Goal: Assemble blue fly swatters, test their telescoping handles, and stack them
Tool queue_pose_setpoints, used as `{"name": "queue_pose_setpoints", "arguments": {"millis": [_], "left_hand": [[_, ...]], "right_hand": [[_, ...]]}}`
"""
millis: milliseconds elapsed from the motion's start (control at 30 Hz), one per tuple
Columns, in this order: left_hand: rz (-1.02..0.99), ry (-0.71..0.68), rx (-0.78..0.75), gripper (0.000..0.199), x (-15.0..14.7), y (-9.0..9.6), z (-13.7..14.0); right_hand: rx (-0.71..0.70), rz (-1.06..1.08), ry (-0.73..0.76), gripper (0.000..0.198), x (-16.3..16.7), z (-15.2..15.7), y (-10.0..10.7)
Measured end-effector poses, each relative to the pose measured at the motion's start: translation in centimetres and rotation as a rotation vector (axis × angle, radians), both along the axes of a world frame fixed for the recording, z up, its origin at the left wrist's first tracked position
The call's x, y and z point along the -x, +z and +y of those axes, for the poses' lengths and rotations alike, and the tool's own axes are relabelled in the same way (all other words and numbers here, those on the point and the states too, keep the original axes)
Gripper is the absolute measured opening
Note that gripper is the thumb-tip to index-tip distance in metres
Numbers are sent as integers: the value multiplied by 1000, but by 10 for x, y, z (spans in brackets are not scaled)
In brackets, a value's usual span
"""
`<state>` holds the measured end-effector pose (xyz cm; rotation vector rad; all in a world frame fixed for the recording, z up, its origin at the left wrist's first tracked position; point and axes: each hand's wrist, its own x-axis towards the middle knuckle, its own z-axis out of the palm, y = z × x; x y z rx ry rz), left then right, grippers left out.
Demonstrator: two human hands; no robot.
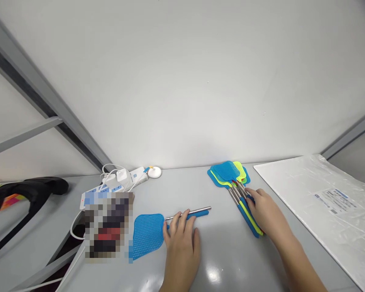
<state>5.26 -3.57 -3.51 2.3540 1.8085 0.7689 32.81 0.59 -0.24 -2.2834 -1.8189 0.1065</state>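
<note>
A blue mesh fly swatter head (148, 234) lies on the grey table, with a silver metal rod (200, 210) and a blue handle (200, 214) beside it. My left hand (182, 239) rests over the rod and handle, fingers spread and thumb apart; whether head and rod are joined is hidden under it. To the right, a pile of fly swatters (227, 170) in blue, yellow-green and some red lies with the heads toward the wall. My right hand (263, 209) has its fingers curled round a fly swatter's handle at the pile's right side; the fingertips are partly hidden.
White power strips (118, 186) with plugged-in chargers and cables lie at the back left, near a round white device (154, 172). A pixelated item (109, 227) sits left of the swatter head. A white wrapped panel (316, 202) covers the right side. Black straps (33, 190) hang far left.
</note>
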Motion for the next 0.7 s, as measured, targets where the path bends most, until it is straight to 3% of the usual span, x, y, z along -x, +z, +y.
{"name": "queue_pose_setpoints", "arguments": {"millis": [133, 267, 467, 700], "left_hand": [[-16, 1, -13, 28, -2, 4, -1], [-29, -36, 14, 24, -4, 9, -1], [-57, -183, 99, 24, -3, 11, -5], [-65, -131, 95, 27, -1, 3, -5]], "right_hand": [[-132, -27, 17, 38, 6, -6, 2], [-244, 1, 214, 33, 39, -8, 2], [-127, 32, 613, 26, 91, -7, -6], [-60, 172, 564, 12, 85, -25, -19]]}}
